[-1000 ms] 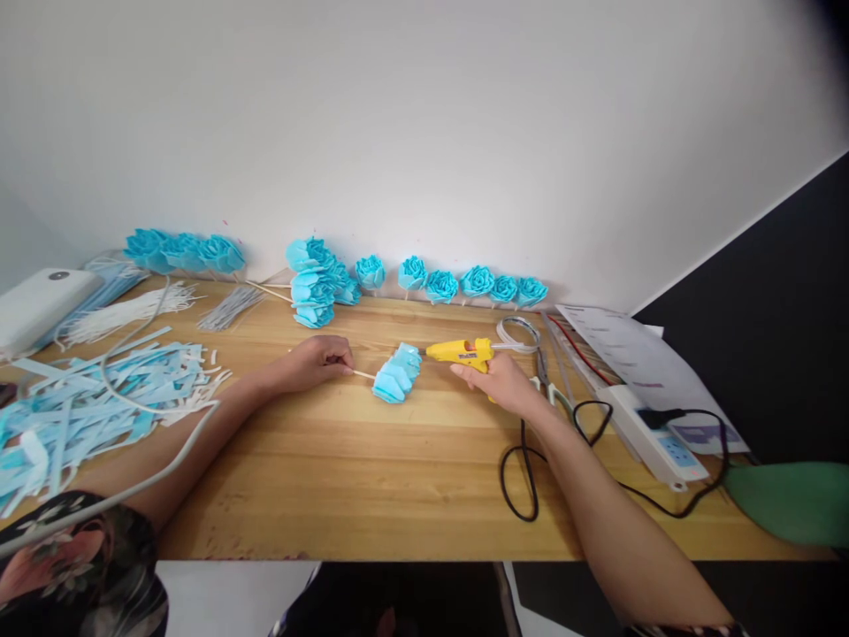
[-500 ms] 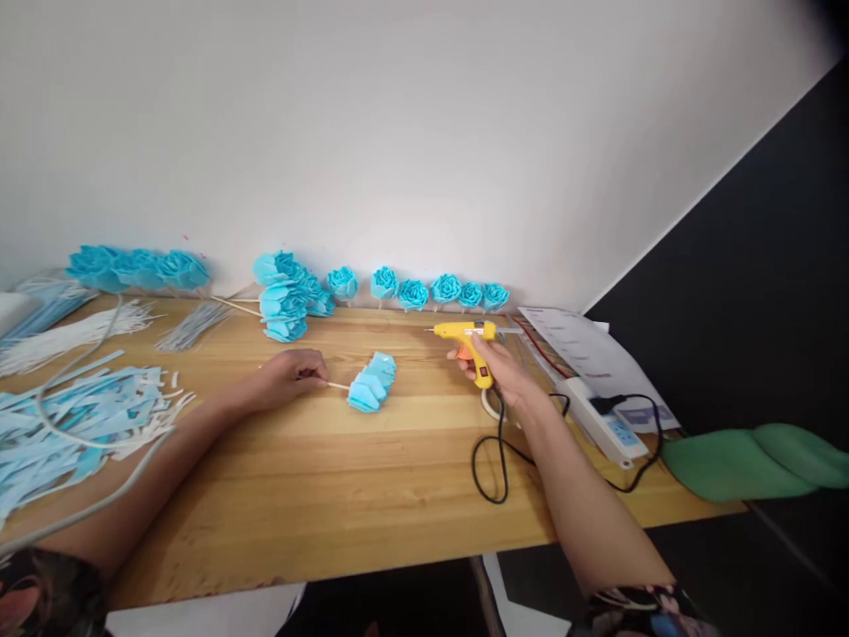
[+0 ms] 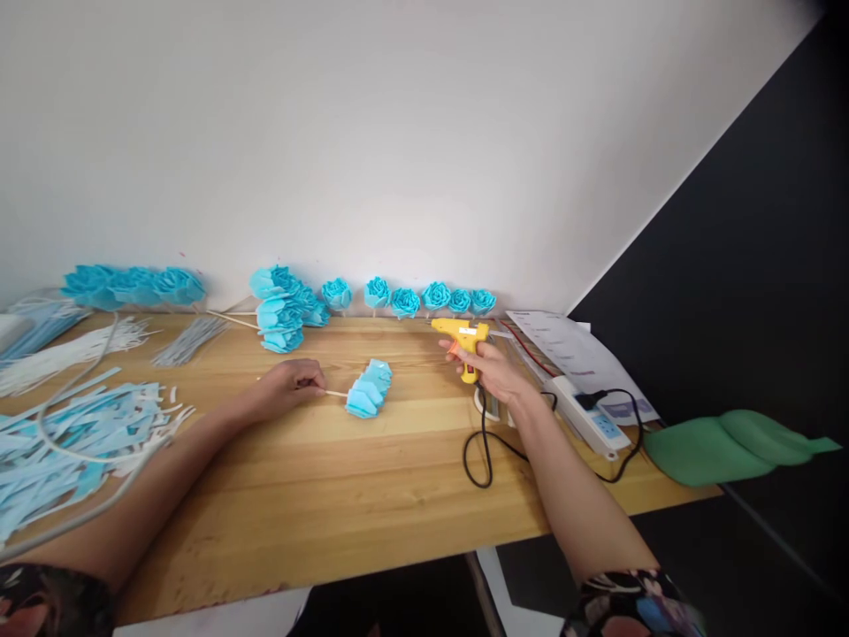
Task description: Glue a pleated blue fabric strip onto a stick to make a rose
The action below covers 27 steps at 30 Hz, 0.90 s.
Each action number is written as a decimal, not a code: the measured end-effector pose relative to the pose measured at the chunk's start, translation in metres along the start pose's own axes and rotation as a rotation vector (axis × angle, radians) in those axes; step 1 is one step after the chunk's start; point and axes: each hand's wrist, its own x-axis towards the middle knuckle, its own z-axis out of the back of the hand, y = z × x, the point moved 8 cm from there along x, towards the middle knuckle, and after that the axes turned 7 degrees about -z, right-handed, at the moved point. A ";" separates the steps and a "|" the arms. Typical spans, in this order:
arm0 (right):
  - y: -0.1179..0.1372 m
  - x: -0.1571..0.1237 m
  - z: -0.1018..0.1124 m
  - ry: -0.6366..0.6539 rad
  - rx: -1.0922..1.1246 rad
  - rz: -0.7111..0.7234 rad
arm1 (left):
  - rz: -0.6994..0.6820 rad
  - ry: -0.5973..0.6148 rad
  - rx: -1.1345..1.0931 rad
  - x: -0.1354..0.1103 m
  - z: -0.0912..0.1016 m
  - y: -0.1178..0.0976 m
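My left hand (image 3: pixel 286 386) rests on the wooden table (image 3: pixel 371 495) and pinches the thin stick of a light blue paper flower (image 3: pixel 369 390), whose head lies on the table just right of the hand. My right hand (image 3: pixel 494 371) grips the handle of a yellow glue gun (image 3: pixel 462 334), held upright above the table near the back, nozzle pointing left. The gun is well to the right of the flower, not touching it. Its black cord (image 3: pixel 483 447) loops across the table.
Finished blue paper roses (image 3: pixel 424 297) line the wall, with more (image 3: pixel 133 284) at the far left and a bunch (image 3: pixel 282 305) lying down. Blue and white strips (image 3: pixel 72 425) pile on the left. A white power strip (image 3: pixel 587 420), papers (image 3: pixel 570 345) and something green (image 3: pixel 726 442) lie right.
My right hand has drawn the glue gun away from the flower, up and to the right toward the back. My left hand stays on the stick. The view has swung to the right.
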 end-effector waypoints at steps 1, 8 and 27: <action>-0.003 0.001 0.000 0.006 -0.017 -0.009 | 0.004 0.002 0.003 0.000 0.000 0.000; -0.013 -0.003 0.009 0.018 0.023 -0.213 | 0.003 -0.010 0.010 0.000 0.002 -0.001; 0.025 -0.071 0.032 -0.195 -0.143 -0.065 | 0.039 0.008 0.004 0.001 0.001 0.001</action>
